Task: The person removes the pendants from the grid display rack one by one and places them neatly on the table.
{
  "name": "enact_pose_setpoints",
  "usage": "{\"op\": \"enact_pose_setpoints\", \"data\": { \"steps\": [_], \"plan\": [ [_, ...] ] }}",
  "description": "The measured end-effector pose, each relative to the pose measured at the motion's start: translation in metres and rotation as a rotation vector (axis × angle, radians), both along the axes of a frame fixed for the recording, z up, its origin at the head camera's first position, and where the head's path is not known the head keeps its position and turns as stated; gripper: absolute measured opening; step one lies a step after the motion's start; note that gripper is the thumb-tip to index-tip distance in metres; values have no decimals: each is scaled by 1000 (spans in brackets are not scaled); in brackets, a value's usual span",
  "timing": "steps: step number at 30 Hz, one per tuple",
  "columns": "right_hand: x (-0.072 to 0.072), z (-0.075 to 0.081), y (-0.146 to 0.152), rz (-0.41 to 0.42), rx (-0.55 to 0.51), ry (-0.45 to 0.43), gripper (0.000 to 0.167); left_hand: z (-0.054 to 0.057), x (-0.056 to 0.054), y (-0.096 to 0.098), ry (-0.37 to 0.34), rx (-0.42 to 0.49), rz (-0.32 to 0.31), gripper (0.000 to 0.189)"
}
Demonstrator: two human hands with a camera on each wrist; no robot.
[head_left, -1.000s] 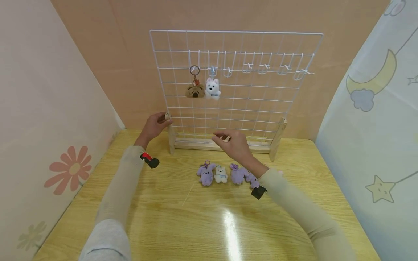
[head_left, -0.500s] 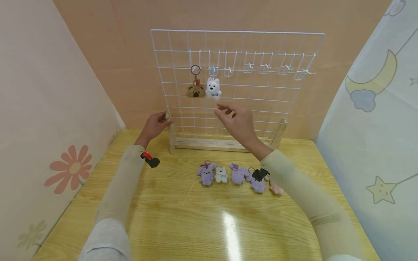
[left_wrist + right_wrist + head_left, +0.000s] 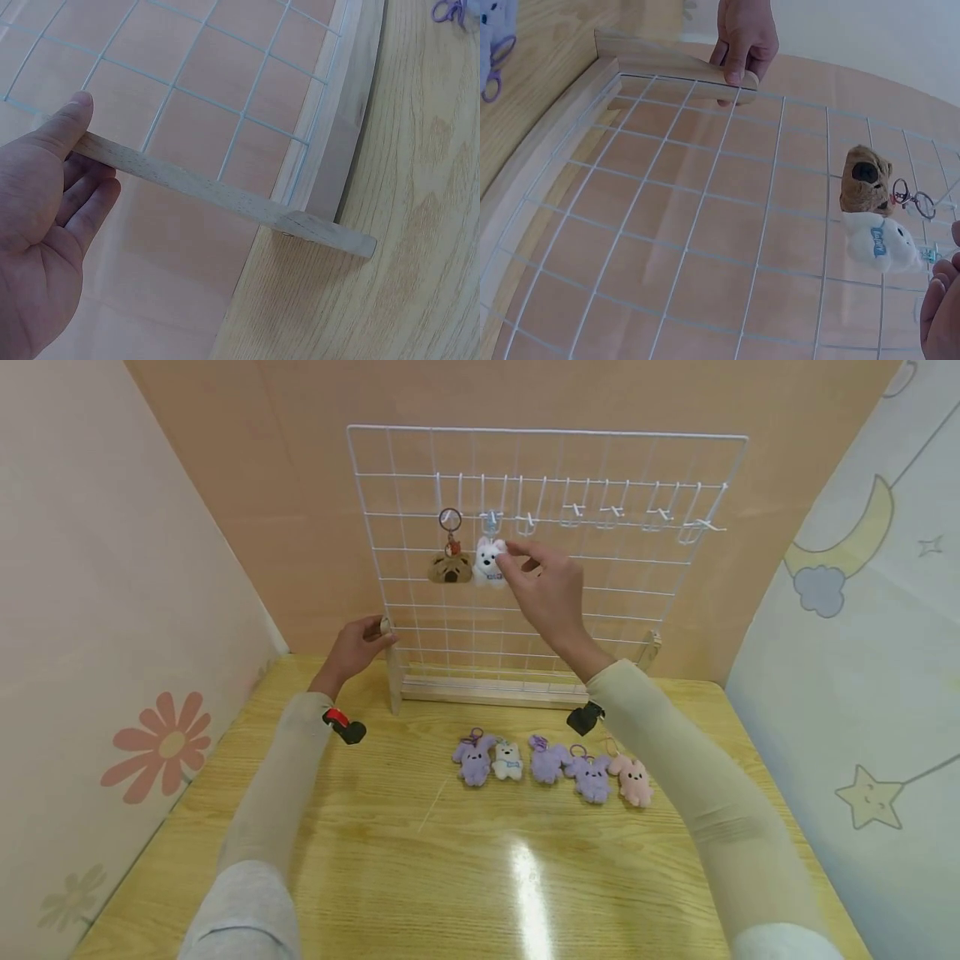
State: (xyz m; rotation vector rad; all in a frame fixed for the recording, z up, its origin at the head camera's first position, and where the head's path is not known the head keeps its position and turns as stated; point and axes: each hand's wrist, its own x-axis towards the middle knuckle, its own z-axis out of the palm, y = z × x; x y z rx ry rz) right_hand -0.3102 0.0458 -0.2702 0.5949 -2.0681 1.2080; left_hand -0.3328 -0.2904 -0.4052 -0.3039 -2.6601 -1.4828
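Note:
My left hand (image 3: 352,652) holds the top of the wooden side post (image 3: 202,187) of a white wire grid rack (image 3: 600,583), thumb on one side and fingers on the other. My right hand (image 3: 551,589) is raised before the grid, loosely curled, its fingertips overlapping the edge of a white plush dog keychain (image 3: 487,562) in the head view. From the right wrist, those fingers (image 3: 941,300) appear close to the dog's blue clip (image 3: 930,253), with nothing visible between them. To the left hangs a brown plush dog-head keychain (image 3: 450,568) on a hook.
Several white hooks (image 3: 611,512) line the grid's upper part. On the wooden table (image 3: 420,877) lie purple plush keychains (image 3: 474,764), a white one (image 3: 507,762) and a pink one (image 3: 635,782). A patterned wall panel (image 3: 862,693) stands at right.
My right hand has risen from near the rack's base to the white plush dog. The pink keychain has come into full view. My left hand stays on the post.

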Motion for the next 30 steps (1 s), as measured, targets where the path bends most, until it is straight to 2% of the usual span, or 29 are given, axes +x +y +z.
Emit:
{"op": "enact_pose_setpoints", "data": {
  "steps": [7,16,30],
  "plan": [
    [-14,6,-8,-47,6,-10,28,2,1,0,10,3,-13,62],
    [-27,5,-16,-62,-34,-14,25,-1,-2,0,11,3,-8,56],
    [-37,3,-26,-84,-56,-26,20,1,1,1,20,-2,-6,59]
  ]
}}
